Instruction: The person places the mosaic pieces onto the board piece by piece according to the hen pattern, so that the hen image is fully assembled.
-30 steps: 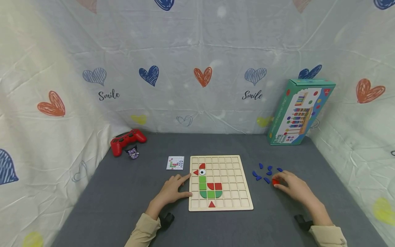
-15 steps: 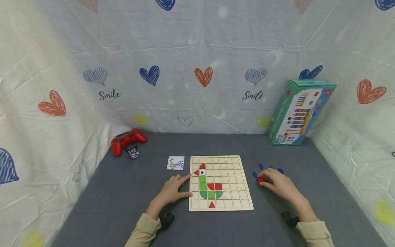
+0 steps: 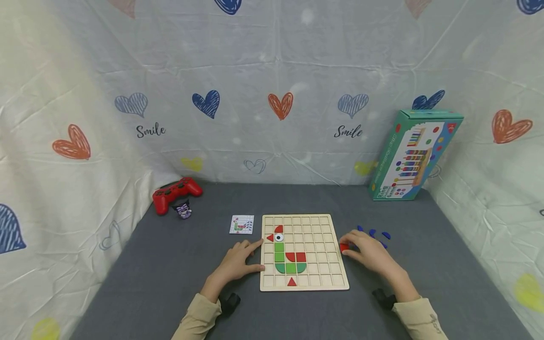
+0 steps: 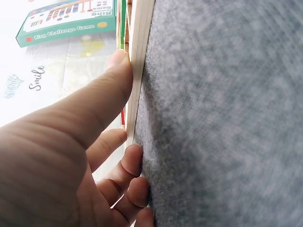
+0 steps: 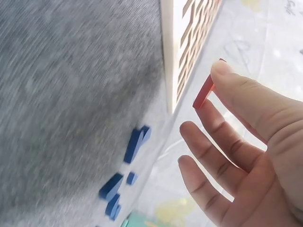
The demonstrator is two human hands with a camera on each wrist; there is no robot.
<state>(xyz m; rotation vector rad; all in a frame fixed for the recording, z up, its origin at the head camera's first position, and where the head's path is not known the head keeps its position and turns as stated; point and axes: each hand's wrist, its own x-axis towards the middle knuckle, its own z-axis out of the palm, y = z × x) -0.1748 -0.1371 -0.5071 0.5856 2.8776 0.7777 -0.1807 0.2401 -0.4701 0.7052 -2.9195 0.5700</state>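
My right hand (image 3: 369, 251) pinches a small flat red piece (image 5: 203, 92) between thumb and forefinger, above the table by the board's right edge. The piece's full outline is hidden by the fingers. On the wooden grid board (image 3: 327, 283) lie red and green pieces and a round eye piece (image 3: 278, 237), forming a bird-like figure. A red triangle (image 3: 291, 282) sits apart in the bottom row. Thumb and forefinger of my left hand (image 3: 234, 260) touch the board's left edge. Several blue pieces (image 5: 134, 145) lie beyond and under my right hand, partly hidden by it.
A small pattern card (image 3: 241, 224) lies left of the board. Farther back on the left are a red game controller (image 3: 176, 193) and a small purple figure (image 3: 183, 210). A tall green game box (image 3: 414, 156) leans against the patterned cloth at the back right.
My right hand has moved left from beside the blue pieces to the board's right edge, carrying the red piece. My left hand and the board have stayed still.
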